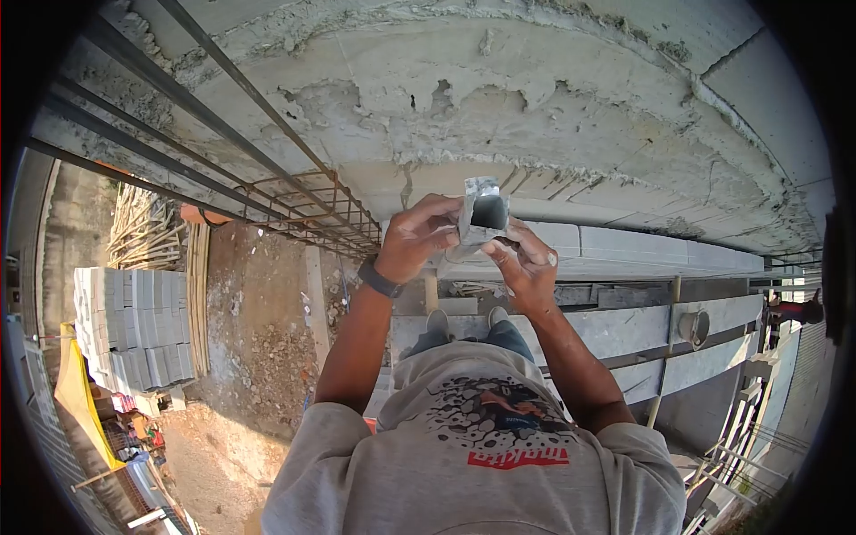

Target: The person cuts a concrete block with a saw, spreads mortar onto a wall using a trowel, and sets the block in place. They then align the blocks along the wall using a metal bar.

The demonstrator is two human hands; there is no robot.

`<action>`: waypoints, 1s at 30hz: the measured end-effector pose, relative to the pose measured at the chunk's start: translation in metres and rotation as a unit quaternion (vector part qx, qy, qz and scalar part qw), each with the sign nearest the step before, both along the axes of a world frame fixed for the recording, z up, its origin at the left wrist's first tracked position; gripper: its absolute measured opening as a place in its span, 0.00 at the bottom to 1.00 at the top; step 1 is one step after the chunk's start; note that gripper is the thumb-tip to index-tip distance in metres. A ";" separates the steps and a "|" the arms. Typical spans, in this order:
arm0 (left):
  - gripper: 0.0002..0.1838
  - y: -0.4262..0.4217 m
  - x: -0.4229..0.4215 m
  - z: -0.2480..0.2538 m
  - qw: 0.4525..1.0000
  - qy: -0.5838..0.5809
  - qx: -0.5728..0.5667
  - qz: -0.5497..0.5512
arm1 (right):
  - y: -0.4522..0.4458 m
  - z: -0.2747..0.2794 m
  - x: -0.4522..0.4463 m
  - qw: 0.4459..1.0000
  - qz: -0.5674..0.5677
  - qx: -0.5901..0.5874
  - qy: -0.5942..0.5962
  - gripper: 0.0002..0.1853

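Observation:
A hollow, square-section metal bar (482, 186) is held up in front of my chest, its open end facing me and grey mortar smeared on it. My left hand (415, 237) grips the bar's left side, fingers above and thumb lower, with a dark band on the wrist. On the right side, my right hand (528, 267) is closed on the same bar, and its fingertips are dusted with mortar. Most of the bar's length is hidden behind its end. Ahead of both hands stands a wall (535, 125) coated in rough grey mortar.
My shoes stand on a plank scaffold (597, 332) high above the ground. Steel rebar (259, 192) sticks out at the left. A bucket (694, 328) sits on the planks at right. Stacked grey blocks (134, 325) and wooden poles (147, 223) lie below.

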State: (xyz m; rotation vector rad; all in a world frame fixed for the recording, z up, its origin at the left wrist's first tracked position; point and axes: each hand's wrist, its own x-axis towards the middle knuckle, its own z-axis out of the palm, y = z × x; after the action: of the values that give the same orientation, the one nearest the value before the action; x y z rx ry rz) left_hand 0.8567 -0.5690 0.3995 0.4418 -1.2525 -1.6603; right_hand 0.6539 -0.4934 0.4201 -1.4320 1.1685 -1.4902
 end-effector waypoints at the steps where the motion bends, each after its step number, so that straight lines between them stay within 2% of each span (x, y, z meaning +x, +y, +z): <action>1: 0.30 -0.002 0.000 0.000 1.000 -0.009 -0.026 0.001 | 0.000 0.002 0.000 1.000 0.007 0.005 -0.002 0.17; 2: 0.30 -0.003 0.000 0.000 0.998 -0.018 -0.053 0.001 | -0.001 0.006 -0.001 1.000 0.014 0.010 -0.005 0.17; 5: 0.25 0.004 -0.004 -0.002 0.998 0.046 0.045 0.004 | -0.002 0.011 -0.005 0.999 0.031 0.028 0.010 0.17; 9: 0.21 0.000 0.000 -0.001 1.000 0.008 0.001 -0.008 | -0.003 0.014 -0.008 0.998 0.041 0.050 0.015 0.16; 12: 0.21 0.000 -0.001 -0.003 1.000 0.014 -0.003 -0.010 | -0.007 0.016 -0.007 0.999 0.039 0.004 0.036 0.18; 15: 0.20 -0.001 -0.003 -0.009 1.000 0.021 -0.005 -0.008 | -0.008 0.019 -0.012 0.982 -0.009 -0.055 0.179 0.18; 19: 0.20 -0.001 -0.005 -0.010 0.999 0.040 0.013 -0.021 | -0.010 0.022 -0.016 0.981 0.007 -0.051 0.186 0.16; 22: 0.20 -0.001 -0.003 -0.016 0.998 0.026 0.046 -0.026 | -0.014 0.028 -0.022 0.954 0.006 -0.080 0.288 0.16; 23: 0.20 -0.004 -0.003 -0.018 0.998 0.025 0.051 -0.031 | -0.012 0.036 -0.020 0.959 0.016 -0.047 0.279 0.14; 26: 0.20 -0.009 0.000 -0.020 0.997 0.020 0.063 -0.045 | 0.002 0.035 0.000 0.922 -0.090 -0.116 0.358 0.11; 30: 0.19 -0.011 -0.002 -0.025 0.997 0.044 0.028 -0.053 | 0.016 0.016 0.031 0.901 -0.222 -0.149 0.343 0.10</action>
State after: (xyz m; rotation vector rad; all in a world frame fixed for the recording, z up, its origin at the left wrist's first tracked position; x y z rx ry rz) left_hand 0.8548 -0.5803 0.3745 0.3373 -1.1844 -1.7878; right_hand 0.6850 -0.4774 0.4361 -2.1094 1.8487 -1.5515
